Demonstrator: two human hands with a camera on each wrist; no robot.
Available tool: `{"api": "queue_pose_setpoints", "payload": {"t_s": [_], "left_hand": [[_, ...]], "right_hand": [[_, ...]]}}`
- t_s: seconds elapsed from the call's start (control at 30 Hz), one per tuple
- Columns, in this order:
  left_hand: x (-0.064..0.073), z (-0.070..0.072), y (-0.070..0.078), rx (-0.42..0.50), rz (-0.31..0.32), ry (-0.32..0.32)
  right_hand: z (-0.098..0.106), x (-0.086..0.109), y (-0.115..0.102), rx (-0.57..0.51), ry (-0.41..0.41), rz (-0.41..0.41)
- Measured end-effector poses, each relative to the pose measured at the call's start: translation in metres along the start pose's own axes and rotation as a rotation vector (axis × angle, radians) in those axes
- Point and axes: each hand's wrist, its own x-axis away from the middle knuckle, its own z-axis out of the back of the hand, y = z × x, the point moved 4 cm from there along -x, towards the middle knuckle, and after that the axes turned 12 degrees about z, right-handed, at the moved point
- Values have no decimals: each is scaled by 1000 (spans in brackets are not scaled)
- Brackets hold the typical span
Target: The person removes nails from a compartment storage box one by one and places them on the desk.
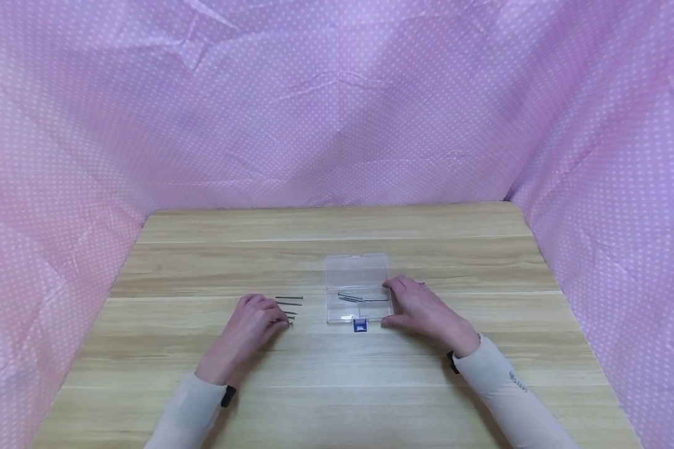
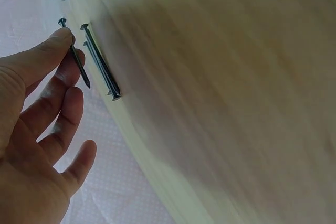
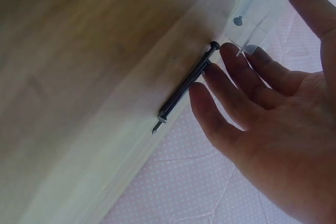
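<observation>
The left hand [image 1: 253,321] pinched a nail [image 2: 79,65] in its grip. The right hand [image 1: 425,315], grip relaxed, lay at the clear box's [image 1: 339,310] right side.

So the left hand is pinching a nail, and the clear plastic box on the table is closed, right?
Not quite: the clear plastic box on the table is open, not closed; the head view shows its lid folded back on the far side. The left hand is indeed pinching a nail.
</observation>
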Motion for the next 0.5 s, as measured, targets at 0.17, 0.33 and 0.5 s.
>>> {"api": "queue_pose_setpoints", "payload": {"t_s": [0.17,0.33,0.5], "left_hand": [[-2,-2,-1,-18,-18,1],[-4,-3,-1,-38,-24,-6],[-5,-5,-2,-62,-29,-21]], "right_hand": [[0,0,0,2,4,7],[0,-1,1,-5,-2,-3],[1,-1,0,-9,-5,-13]]}}
